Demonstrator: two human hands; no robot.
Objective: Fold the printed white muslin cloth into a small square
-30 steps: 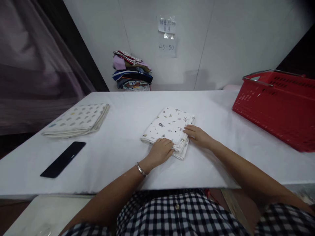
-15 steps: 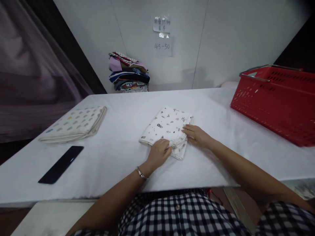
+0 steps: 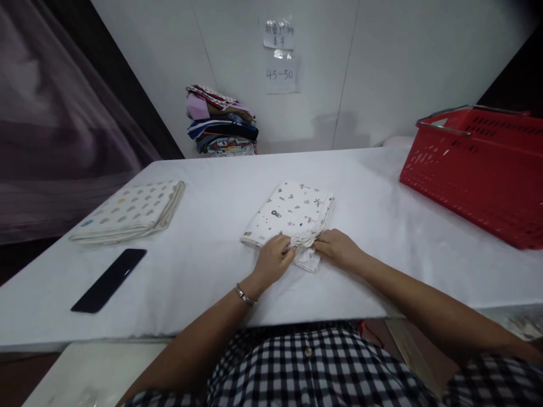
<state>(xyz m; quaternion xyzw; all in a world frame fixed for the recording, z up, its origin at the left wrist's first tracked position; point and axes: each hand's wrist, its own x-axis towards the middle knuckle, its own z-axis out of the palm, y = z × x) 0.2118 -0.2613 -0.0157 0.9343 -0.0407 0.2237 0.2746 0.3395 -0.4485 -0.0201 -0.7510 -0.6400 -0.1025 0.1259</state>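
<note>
A white cloth with small printed motifs [image 3: 292, 209] lies folded in layers at the middle of the table. My left hand [image 3: 275, 258], with a bracelet at the wrist, is closed on the near edge of this cloth. My right hand [image 3: 337, 247] pinches the cloth's near right corner, its fingertips tucked among the bunched layers. Between the two hands the edge is gathered, and one flap of the cloth hangs out toward me on the table.
Another folded cloth with grey spots [image 3: 131, 210] lies at the left. Nearer me is a flat black phone-like slab [image 3: 109, 281]. A red basket [image 3: 475, 175] stands at the right. Behind the white table [image 3: 203, 198] is a stack of folded fabrics [image 3: 223, 121] by the wall.
My right hand has moved down and slightly left, from lying on the cloth's right side to gripping its near corner. The near edge is now more bunched up. My left hand stays about where it was.
</note>
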